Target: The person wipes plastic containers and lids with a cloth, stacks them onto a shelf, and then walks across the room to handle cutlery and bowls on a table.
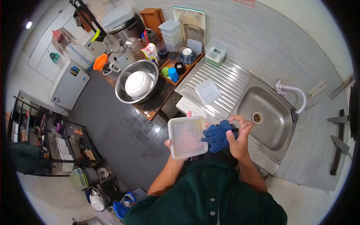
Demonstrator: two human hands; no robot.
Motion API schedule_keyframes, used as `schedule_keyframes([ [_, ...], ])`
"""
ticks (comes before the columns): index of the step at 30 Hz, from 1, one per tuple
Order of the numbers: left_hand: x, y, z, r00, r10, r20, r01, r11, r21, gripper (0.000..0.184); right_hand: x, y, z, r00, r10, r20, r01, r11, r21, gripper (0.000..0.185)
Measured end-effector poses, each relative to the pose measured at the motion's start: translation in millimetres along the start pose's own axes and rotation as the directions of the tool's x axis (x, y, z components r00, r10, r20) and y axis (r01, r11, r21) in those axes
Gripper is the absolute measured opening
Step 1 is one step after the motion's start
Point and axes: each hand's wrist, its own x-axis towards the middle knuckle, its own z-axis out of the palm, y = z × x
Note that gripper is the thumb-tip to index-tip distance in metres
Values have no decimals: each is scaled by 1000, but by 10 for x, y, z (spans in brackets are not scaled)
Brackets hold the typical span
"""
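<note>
The left hand [168, 143] grips the translucent container [187, 137], thumb at its left edge, fingertips showing past its top. The right hand [241, 139] is closed on the bunched blue cloth [217, 137], just beside the container's right edge; whether they touch is unclear. Ahead, a lid [208, 91] lies on the drainboard [217, 77].

The room has a streaked grey wall [245, 48], dark tiled floor [108, 116] and bright light [28, 25].

One held container [187, 137], one blue cloth [216, 137] — two knives [339, 119] (one sink [272, 129]).
</note>
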Motion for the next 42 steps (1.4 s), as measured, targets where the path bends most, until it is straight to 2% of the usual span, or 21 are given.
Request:
schedule_keyframes([
  [2,113,-121,37,998,-27,63,30,998,-54,145,-23,9,-183,997,41,-59,-38,998,55,43],
  [4,282,-297,307,998,22,-63,-25,998,-51,143,-24,103,-440,996,61,-68,-57,997,57,39],
  [8,504,-584,308,995,-102,-11,100,992,-79,142,-9,57,-806,972,212,-102,-207,977,55,42],
  [11,633,-827,290,985,-169,-21,169,985,34,134,-33,126,-964,957,281,-66,-267,949,166,43],
  [13,763,-1034,561,990,-126,-57,133,981,143,132,3,8,-991,940,340,33,-338,914,225,35],
  [14,785,-1113,650,992,-81,-92,101,965,243,130,47,96,-971,976,216,38,-219,960,171,42],
  [15,714,-1182,543,977,-83,-197,137,950,281,123,53,121,-1001,975,219,44,-223,957,184,42],
  [17,679,-1234,557,968,-109,-226,170,947,271,120,81,108,-1023,995,88,55,-81,989,-121,44],
  [18,659,-1257,582,959,-145,-243,206,946,250,117,78,119,-1021,994,91,58,-84,991,-108,44],
  [20,640,-1322,647,952,-161,-260,225,944,240,116,107,152,-1016,996,-64,60,81,938,-336,44],
  [24,709,-1420,597,931,-193,-311,278,926,256,117,118,178,-792,992,-56,-114,15,943,-332,38],
  [26,869,-1418,717,952,15,-307,91,940,330,118,148,142,-728,996,-66,-57,55,983,-173,36],
  [27,1024,-1356,795,983,24,-180,33,951,308,121,194,96,-737,983,-184,1,180,957,-227,36],
  [29,1140,-1235,1003,986,45,-160,7,952,307,124,166,114,-766,965,-238,107,254,950,-184,37],
  [31,1163,-1158,928,992,26,-123,12,953,304,125,197,189,-843,959,-256,122,276,940,-199,36],
  [33,1133,-1161,867,987,54,-150,-9,958,287,124,288,246,-947,984,-110,143,151,936,-318,39],
  [36,1061,-1348,774,976,83,-201,-36,974,224,121,489,230,-879,994,-71,-78,37,930,-366,40],
  [37,1033,-1396,739,971,92,-220,-52,982,179,121,533,187,-801,987,-60,-148,11,950,-312,42],
  [39,1039,-1386,658,974,111,-198,-76,981,178,119,536,74,-696,988,-126,-91,98,957,-272,45],
  [40,1066,-1335,537,977,119,-176,-89,982,165,119,503,5,-683,990,-138,10,136,959,-248,49],
  [42,1178,-1143,835,987,97,-124,-56,952,300,122,407,-20,-655,972,-159,175,181,976,-120,48],
])
